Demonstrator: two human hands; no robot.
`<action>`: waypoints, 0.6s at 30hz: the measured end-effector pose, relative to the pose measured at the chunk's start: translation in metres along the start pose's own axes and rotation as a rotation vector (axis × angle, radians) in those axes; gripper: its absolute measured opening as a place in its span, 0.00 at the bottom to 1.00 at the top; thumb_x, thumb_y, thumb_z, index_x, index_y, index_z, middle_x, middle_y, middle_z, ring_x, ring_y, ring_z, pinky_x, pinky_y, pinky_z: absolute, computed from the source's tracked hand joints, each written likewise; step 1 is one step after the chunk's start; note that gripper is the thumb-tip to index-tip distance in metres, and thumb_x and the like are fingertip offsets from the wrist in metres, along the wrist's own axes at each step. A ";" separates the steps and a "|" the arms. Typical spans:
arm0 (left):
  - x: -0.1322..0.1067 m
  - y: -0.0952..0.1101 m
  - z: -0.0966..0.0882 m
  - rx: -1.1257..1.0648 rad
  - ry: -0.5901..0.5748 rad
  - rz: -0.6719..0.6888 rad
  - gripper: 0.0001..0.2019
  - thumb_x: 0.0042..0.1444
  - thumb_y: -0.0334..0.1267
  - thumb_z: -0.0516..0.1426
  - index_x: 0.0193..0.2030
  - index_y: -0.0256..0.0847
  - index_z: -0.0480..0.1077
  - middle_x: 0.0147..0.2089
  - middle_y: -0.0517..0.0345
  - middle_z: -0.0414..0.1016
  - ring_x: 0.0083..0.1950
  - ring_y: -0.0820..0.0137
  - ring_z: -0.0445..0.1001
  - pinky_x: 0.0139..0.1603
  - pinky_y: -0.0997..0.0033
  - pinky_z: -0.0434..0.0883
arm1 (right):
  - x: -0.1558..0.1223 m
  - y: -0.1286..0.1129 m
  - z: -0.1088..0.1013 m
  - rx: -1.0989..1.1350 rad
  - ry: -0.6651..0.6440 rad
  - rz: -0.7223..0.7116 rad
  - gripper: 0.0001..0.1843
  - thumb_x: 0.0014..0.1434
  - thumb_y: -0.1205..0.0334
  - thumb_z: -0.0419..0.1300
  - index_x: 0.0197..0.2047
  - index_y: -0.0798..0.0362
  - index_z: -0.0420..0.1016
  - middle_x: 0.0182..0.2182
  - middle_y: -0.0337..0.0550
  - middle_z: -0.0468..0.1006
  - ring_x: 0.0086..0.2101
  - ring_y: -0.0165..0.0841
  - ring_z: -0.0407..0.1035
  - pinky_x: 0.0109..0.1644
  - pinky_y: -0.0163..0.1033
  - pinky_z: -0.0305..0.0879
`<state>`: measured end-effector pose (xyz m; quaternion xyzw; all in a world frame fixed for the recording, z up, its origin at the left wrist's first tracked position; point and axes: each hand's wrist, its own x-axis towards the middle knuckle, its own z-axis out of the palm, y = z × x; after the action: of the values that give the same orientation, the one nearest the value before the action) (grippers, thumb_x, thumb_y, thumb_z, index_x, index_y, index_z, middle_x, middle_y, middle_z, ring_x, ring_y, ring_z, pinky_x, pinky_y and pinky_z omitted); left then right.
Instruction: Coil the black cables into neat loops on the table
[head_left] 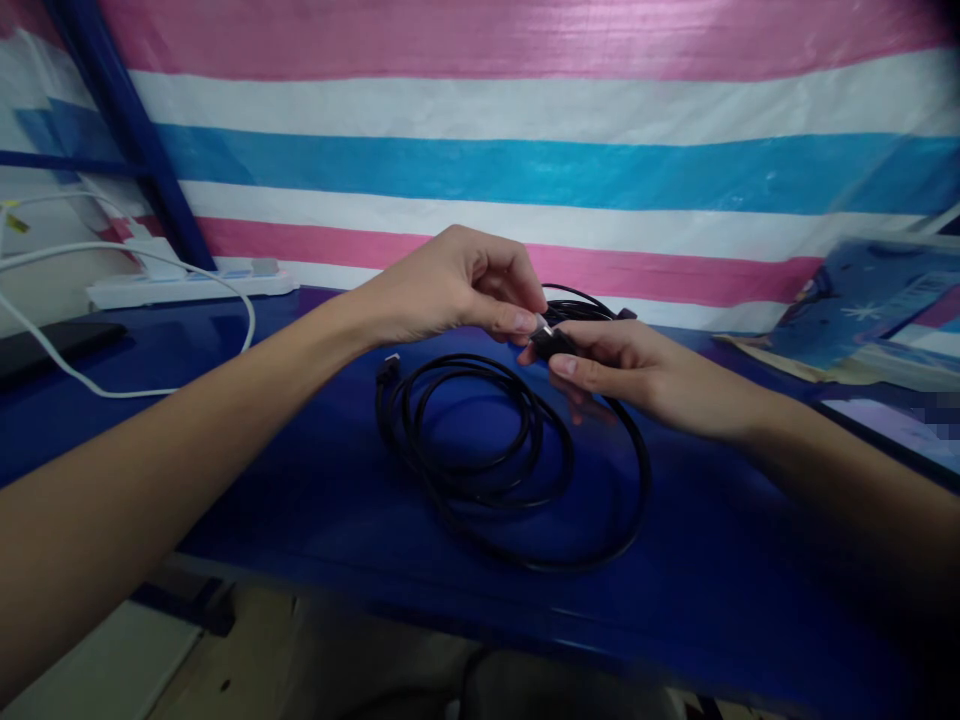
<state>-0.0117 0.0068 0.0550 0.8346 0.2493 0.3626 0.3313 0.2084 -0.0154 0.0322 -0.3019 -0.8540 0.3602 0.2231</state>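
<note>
My right hand [622, 368] grips the black plug [553, 344] of a cable between thumb and fingers. Pinched at that plug's pale, shiny end is my left hand [480, 285], thumb against forefinger; whether that end is bare metal or a clear cap I cannot tell. From the right hand the black cable [637, 500] runs down into loose coils on the blue table. Its other plug [388, 370], with a light metal end, lies left of the coils. Behind my hands, partly hidden, is a second bundle of black cable [581, 303].
A white power strip [195, 288] with a charger and white cord [247, 320] sits at the back left, near a dark flat object [64, 350]. On the right are a blue printed package [862, 310] and a screened device [900, 428]. Striped sheeting [525, 170] hangs behind the table [720, 600].
</note>
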 end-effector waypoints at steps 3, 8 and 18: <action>0.000 -0.001 0.000 0.002 -0.012 0.009 0.05 0.47 0.31 0.65 0.33 0.37 0.76 0.30 0.62 0.79 0.34 0.71 0.80 0.37 0.73 0.76 | 0.000 0.000 0.000 -0.011 -0.003 0.011 0.16 0.65 0.50 0.55 0.34 0.54 0.67 0.21 0.34 0.68 0.21 0.25 0.64 0.21 0.31 0.57; 0.000 0.000 0.000 -0.002 -0.021 0.010 0.05 0.47 0.31 0.66 0.32 0.37 0.76 0.30 0.61 0.79 0.34 0.71 0.80 0.38 0.73 0.76 | 0.000 0.001 0.000 0.021 -0.014 0.011 0.16 0.64 0.49 0.56 0.35 0.55 0.68 0.21 0.35 0.68 0.21 0.25 0.64 0.21 0.32 0.58; 0.000 -0.004 -0.001 0.003 -0.081 0.032 0.04 0.48 0.32 0.65 0.32 0.37 0.77 0.31 0.60 0.80 0.36 0.70 0.79 0.38 0.73 0.74 | 0.000 0.003 -0.001 0.002 -0.015 0.002 0.17 0.63 0.48 0.58 0.34 0.55 0.67 0.22 0.36 0.69 0.21 0.26 0.64 0.21 0.32 0.56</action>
<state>-0.0129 0.0096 0.0528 0.8529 0.2231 0.3334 0.3341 0.2102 -0.0134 0.0305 -0.2996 -0.8551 0.3635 0.2166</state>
